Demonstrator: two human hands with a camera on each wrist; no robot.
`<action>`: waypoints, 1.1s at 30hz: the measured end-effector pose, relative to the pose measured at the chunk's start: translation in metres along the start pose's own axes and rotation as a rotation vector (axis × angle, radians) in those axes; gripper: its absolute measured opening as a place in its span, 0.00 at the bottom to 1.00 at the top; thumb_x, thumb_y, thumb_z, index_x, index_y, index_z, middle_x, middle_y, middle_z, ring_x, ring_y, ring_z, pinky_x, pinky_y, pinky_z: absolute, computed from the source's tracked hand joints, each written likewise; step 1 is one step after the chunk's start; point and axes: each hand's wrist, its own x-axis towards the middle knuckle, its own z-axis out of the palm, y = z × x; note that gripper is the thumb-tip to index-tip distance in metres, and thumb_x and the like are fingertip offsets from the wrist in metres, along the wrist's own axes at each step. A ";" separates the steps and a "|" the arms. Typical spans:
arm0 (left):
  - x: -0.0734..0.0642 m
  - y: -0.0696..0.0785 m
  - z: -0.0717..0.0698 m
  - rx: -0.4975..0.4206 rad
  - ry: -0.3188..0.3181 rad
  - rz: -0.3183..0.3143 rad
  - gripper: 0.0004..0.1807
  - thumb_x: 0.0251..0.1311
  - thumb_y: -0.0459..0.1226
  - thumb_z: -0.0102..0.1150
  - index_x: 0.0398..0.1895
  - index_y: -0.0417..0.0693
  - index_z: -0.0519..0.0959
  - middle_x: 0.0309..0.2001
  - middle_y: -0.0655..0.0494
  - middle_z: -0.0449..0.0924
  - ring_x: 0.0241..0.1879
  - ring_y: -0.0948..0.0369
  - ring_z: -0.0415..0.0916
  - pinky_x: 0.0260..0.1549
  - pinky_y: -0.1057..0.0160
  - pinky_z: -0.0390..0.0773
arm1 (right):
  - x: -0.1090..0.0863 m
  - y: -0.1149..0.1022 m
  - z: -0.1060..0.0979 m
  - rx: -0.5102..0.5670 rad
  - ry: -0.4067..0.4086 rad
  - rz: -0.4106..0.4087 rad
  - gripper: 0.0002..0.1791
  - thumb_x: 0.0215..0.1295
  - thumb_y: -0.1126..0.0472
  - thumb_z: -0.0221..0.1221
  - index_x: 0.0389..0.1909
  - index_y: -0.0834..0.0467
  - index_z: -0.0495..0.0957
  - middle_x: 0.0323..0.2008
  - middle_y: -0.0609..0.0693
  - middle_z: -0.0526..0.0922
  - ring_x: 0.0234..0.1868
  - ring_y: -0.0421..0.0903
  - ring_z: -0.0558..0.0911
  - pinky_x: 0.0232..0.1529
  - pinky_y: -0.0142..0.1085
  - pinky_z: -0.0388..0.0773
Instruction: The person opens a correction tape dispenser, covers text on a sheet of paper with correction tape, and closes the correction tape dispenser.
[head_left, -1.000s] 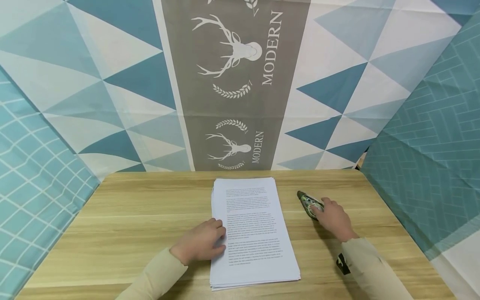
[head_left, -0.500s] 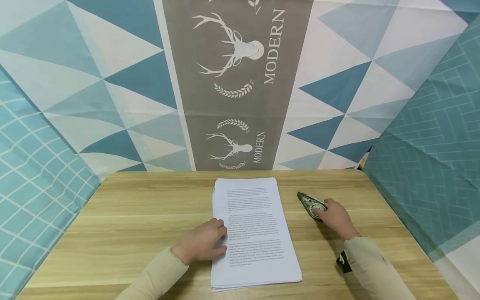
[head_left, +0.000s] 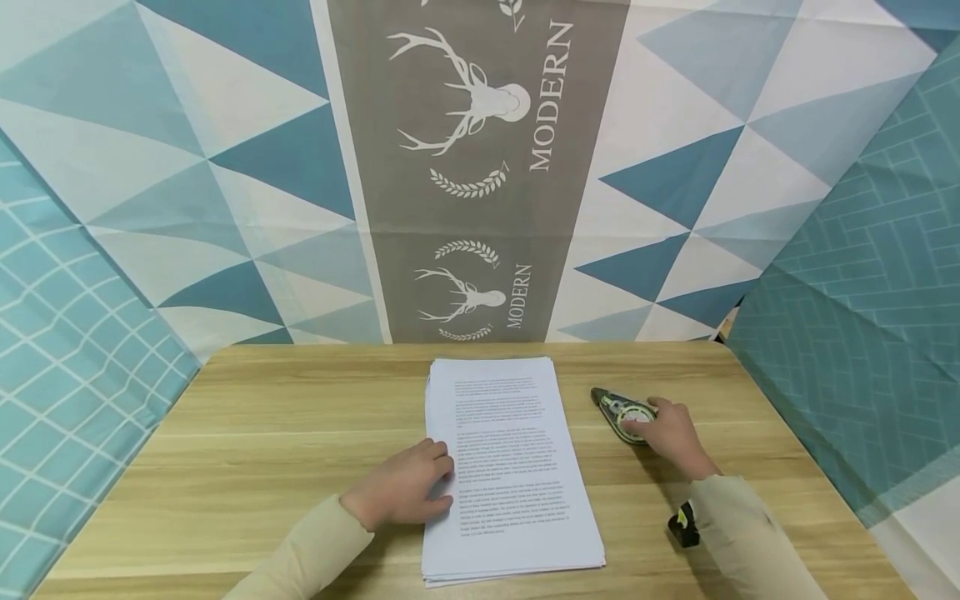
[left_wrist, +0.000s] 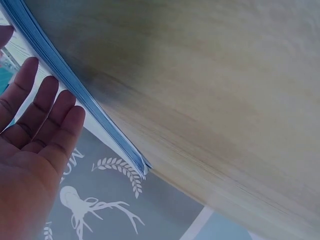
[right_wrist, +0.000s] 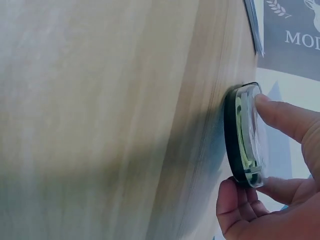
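A stack of printed paper (head_left: 513, 475) lies on the wooden table, long side running away from me. My left hand (head_left: 405, 487) rests at the stack's left edge, and in the left wrist view its relaxed fingers (left_wrist: 46, 102) lie over the top sheet. To the right of the paper is a correction tape dispenser (head_left: 621, 415) with a clear case and a dark tip pointing to the far left. My right hand (head_left: 675, 435) holds it by its near end. In the right wrist view the thumb lies on the case of the dispenser (right_wrist: 245, 135), and the fingers bend at its end.
The wooden table (head_left: 285, 433) ends at a patterned cloth backdrop (head_left: 465, 208). A black wrist strap (head_left: 682, 527) shows by the right sleeve. Patterned side cloths (head_left: 847, 317) flank the table.
The dispenser has turned a little in the right hand, its tip shifting slightly left and more of its round wheel showing. The left hand and paper stay as they were.
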 end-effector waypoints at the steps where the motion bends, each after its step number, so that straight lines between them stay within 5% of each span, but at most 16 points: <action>1: 0.000 -0.001 0.000 0.003 0.002 0.003 0.13 0.52 0.47 0.60 0.34 0.48 0.78 0.32 0.63 0.69 0.32 0.66 0.63 0.35 0.68 0.71 | 0.000 0.000 0.000 0.009 0.001 0.003 0.42 0.58 0.50 0.61 0.62 0.76 0.59 0.52 0.75 0.63 0.46 0.61 0.70 0.40 0.45 0.73; 14: -0.001 -0.002 0.001 0.014 0.015 0.020 0.13 0.51 0.47 0.60 0.33 0.48 0.78 0.31 0.63 0.68 0.31 0.66 0.63 0.34 0.68 0.71 | 0.002 0.002 0.007 0.167 -0.065 0.048 0.41 0.59 0.52 0.61 0.64 0.69 0.52 0.53 0.70 0.66 0.49 0.59 0.72 0.41 0.41 0.73; 33: -0.001 -0.001 0.003 0.009 0.026 0.005 0.12 0.51 0.47 0.60 0.32 0.49 0.78 0.29 0.63 0.67 0.30 0.66 0.62 0.33 0.68 0.70 | -0.005 -0.001 0.004 0.404 -0.093 0.009 0.31 0.65 0.59 0.54 0.64 0.65 0.53 0.58 0.68 0.62 0.52 0.56 0.70 0.40 0.34 0.72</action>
